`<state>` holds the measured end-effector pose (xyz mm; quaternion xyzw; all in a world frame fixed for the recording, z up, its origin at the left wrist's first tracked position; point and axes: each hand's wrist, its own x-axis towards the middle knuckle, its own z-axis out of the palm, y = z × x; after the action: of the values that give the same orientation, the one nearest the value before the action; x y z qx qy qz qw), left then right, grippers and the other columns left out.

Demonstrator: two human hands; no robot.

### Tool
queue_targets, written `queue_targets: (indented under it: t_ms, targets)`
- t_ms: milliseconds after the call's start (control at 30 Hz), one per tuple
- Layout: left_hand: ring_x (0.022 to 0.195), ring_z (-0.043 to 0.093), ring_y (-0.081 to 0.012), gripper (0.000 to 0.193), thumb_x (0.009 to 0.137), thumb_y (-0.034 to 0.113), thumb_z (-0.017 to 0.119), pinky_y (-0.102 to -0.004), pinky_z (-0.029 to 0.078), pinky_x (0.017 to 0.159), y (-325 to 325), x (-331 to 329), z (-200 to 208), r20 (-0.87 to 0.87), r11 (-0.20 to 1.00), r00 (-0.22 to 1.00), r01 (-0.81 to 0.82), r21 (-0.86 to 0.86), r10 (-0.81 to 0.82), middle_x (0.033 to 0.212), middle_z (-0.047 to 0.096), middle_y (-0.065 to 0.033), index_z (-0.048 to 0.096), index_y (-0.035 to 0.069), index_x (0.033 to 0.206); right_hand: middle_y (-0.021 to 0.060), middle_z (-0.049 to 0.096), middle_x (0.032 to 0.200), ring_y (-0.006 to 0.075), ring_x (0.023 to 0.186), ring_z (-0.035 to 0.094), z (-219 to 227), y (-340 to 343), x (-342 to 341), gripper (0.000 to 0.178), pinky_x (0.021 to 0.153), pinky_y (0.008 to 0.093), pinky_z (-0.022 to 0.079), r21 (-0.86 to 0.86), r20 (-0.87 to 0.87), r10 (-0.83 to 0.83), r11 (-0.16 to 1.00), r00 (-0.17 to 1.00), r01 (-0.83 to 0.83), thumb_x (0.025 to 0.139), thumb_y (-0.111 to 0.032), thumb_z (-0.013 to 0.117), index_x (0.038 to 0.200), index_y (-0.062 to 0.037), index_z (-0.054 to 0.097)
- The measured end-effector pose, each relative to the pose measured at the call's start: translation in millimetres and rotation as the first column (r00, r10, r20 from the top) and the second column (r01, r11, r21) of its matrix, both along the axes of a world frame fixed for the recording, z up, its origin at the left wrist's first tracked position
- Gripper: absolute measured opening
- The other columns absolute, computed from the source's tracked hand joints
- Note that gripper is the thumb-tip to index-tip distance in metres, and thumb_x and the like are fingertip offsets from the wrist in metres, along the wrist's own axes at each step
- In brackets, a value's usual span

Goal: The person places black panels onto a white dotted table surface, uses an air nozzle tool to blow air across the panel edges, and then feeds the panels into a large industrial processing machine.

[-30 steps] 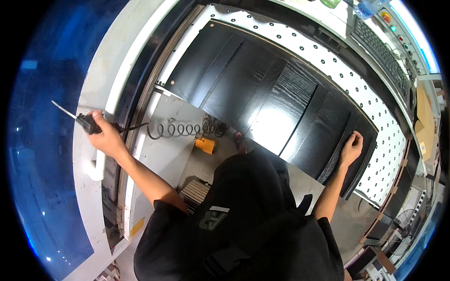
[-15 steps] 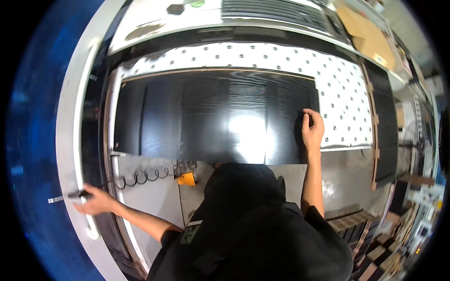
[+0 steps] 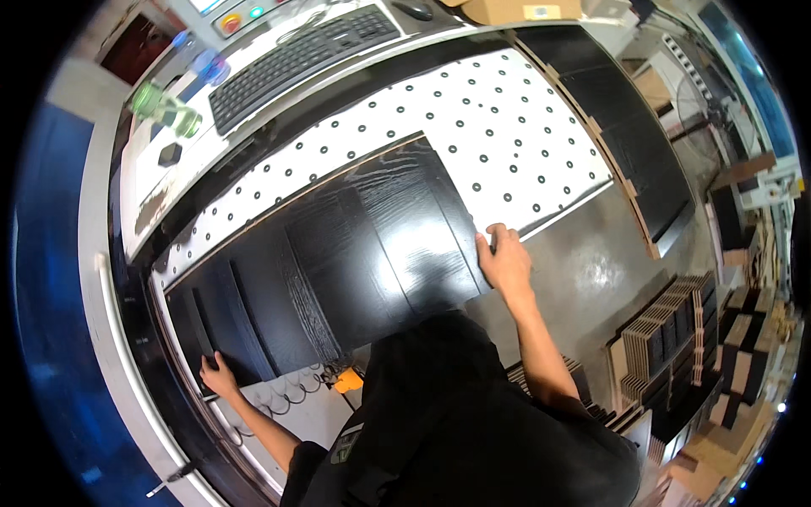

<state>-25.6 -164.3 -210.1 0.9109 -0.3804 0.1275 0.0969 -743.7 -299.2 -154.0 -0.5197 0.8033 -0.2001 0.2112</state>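
A long black wood-grain panel (image 3: 338,253) with raised strips and a tan far edge lies tilted across a white bed dotted with black rings (image 3: 507,127). My left hand (image 3: 221,377) grips its near left corner, the thumb on top. At the panel's right end my right hand (image 3: 507,264) is closed on the edge, fingertips bent over the side. The undersides of both grips are hidden. A small dark handle with a pale tip (image 3: 179,473) rests at the white rail (image 3: 135,363), apart from my left hand.
Beyond the bed are a black keyboard (image 3: 304,63), a mouse (image 3: 412,9) and a green clear bottle (image 3: 166,110). Another black panel (image 3: 625,127) stands to the right. Stacked dark panels (image 3: 667,338) sit at lower right. An orange tool (image 3: 347,380) with a coiled hose hangs below the panel.
My left hand has left the dark handle at the rail and taken hold of the panel's near left corner. My right hand stays at the panel's right edge. The view has turned.
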Motion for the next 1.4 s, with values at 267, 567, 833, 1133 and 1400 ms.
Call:
queue_targets:
  t_ms: [267, 567, 833, 1133, 1400]
  targets:
    - [0.114, 0.070, -0.0408, 0.077, 0.085, 0.053, 0.081, -0.0466, 0.053, 0.097, -16.9, 7.1, 21.4, -0.203, 1.000, 0.979, 0.026, 0.018, -0.022, 0.122, 0.071, -0.0285, 0.066, -0.006, 0.133, 0.0246, 0.067, 0.105, 0.0460, 0.088, 0.069, -0.1, 13.8, 7.4, 0.035, 0.078, 0.0533, 0.055, 0.022, 0.053, -0.036, 0.999, 0.998, 0.035, 0.100, -0.037, 0.066, 0.110, -0.0035, 0.062]
    - [0.110, 0.067, -0.0431, 0.080, 0.084, 0.062, 0.077, -0.0531, 0.051, 0.095, -32.1, -53.9, 23.1, -0.115, 0.981, 0.991, -0.046, 0.191, 0.069, 0.117, 0.069, -0.0231, 0.067, 0.000, 0.133, 0.0200, 0.067, 0.082, 0.0391, 0.083, 0.068, -0.5, 20.0, -66.5, 0.049, 0.074, 0.0480, 0.051, 0.216, 0.283, -0.067, 0.976, 0.957, 0.005, 0.102, -0.054, 0.056, 0.104, -0.0051, 0.053]
    - [0.109, 0.067, -0.0453, 0.085, 0.083, 0.069, 0.071, -0.0519, 0.053, 0.094, -43.5, -97.1, 14.0, 0.004, 0.982, 1.000, 0.008, 0.189, -0.009, 0.117, 0.071, -0.0244, 0.067, -0.003, 0.129, 0.0278, 0.071, 0.094, 0.0443, 0.091, 0.070, -5.6, -11.0, -147.3, 0.070, 0.082, 0.0530, 0.052, 0.227, 0.268, 0.147, 0.951, 0.952, -0.210, 0.102, -0.066, 0.045, 0.109, 0.0020, 0.057]
    - [0.098, 0.073, -0.0424, 0.058, 0.089, 0.050, 0.076, -0.0496, 0.056, 0.088, -45.5, -297.7, 73.8, -0.094, 0.962, 0.995, -0.018, 0.271, 0.045, 0.108, 0.076, -0.0249, 0.076, -0.002, 0.116, 0.0345, 0.068, 0.118, 0.0462, 0.115, 0.067, 60.9, -57.3, -303.4, 0.077, 0.100, 0.0498, 0.052, 0.131, 0.380, 0.241, 0.942, 0.893, -0.310, 0.103, -0.062, 0.046, 0.133, 0.0091, 0.056]
    - [0.115, 0.067, -0.0426, 0.070, 0.084, 0.047, 0.083, -0.0473, 0.051, 0.102, -121.1, -472.0, 44.1, -0.278, 0.964, 0.924, 0.263, -0.041, -0.264, 0.121, 0.071, -0.0278, 0.069, -0.010, 0.121, 0.0330, 0.064, 0.130, 0.0463, 0.124, 0.061, 108.9, 25.2, -502.7, 0.080, 0.107, 0.0478, 0.048, -0.111, 0.216, 0.108, 0.990, 0.970, -0.086, 0.100, -0.064, 0.055, 0.134, 0.0088, 0.059]
